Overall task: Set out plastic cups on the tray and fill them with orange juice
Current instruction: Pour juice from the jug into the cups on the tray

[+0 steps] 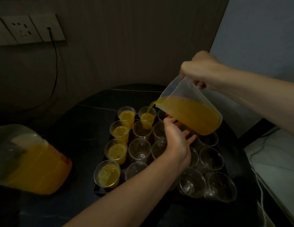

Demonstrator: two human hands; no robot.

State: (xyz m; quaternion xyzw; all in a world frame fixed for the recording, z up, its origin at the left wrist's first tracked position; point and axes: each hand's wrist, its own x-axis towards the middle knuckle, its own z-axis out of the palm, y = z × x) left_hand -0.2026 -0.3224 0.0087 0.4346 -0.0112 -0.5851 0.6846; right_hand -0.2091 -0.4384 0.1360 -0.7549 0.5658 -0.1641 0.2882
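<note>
right hand (202, 69) tilts jug (193, 113), left hand (177, 142) beneath it — juice (150, 106) streams into cup (147, 119).

The dark worktop (87, 125), rounded at its far edge, carries a black rectangular tray (98, 191) near its middle, and a large translucent container (36, 167) of orange liquid stands well apart from it on the left.

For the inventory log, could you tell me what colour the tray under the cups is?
The tray is black, per the head view.
</note>
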